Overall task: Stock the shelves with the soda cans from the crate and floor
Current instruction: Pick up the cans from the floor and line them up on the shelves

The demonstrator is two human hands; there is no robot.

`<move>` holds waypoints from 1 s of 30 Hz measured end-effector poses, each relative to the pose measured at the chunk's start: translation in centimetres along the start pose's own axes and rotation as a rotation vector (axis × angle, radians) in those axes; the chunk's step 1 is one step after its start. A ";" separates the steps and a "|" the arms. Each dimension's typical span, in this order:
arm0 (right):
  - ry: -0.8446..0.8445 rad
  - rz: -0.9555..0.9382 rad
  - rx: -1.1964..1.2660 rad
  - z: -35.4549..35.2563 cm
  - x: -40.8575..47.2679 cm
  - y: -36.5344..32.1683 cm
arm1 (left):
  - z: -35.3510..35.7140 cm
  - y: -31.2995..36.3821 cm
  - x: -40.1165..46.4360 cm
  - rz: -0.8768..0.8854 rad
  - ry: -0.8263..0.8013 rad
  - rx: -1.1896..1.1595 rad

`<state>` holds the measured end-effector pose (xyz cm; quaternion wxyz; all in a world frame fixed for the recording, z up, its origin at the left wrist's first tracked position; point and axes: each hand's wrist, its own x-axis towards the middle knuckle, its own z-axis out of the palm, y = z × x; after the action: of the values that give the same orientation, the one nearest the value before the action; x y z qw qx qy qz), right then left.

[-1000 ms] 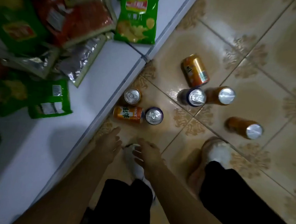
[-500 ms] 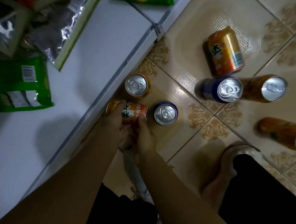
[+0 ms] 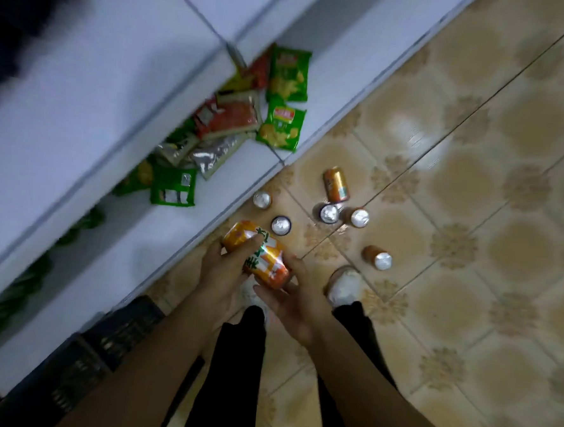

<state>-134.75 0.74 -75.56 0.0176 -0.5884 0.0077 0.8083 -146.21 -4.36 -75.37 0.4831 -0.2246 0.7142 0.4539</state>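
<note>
Above floor [image 3: 473, 192], hands hold orange can [image 3: 258, 256] sideways, diagonal.

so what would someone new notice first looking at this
First, the orange soda can held up between both hands, the left hand gripping its upper side and the right hand cupping it from below. Next, the loose cans on the tiled floor beyond it, one orange can lying on its side. Then the heap of green and red snack bags on the white bottom shelf, left of the cans.

Dim, grainy indoor light; glare patches on the floor tiles [image 3: 407, 135]; edges blurred and bent
</note>
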 end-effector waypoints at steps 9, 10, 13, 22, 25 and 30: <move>-0.277 -0.187 -0.250 3.9 -26.0 -5.4 | 0.6 9.9 -25.7 0.389 -0.166 0.022; -0.326 -0.215 -0.267 4.1 -27.6 -5.5 | 0.4 10.6 -27.5 0.441 -0.176 0.019; -0.455 -0.259 -0.286 4.9 -31.0 -5.6 | 0.0 11.9 -31.5 0.577 -0.208 0.005; -0.764 -0.280 -0.280 8.3 -37.5 -5.8 | -1.8 14.4 -38.2 0.771 -0.329 -0.222; -0.866 -0.255 -0.284 9.5 -39.5 -5.5 | -2.1 14.6 -39.3 0.866 -0.440 -0.210; -1.100 -0.157 -0.220 10.9 -42.2 -5.4 | -2.4 15.9 -42.2 0.955 -0.628 -0.238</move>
<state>-131.99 5.69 -32.01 0.0176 -0.0778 -0.1304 0.9882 -141.20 -3.69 -30.48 0.3850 0.2148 0.5030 0.7434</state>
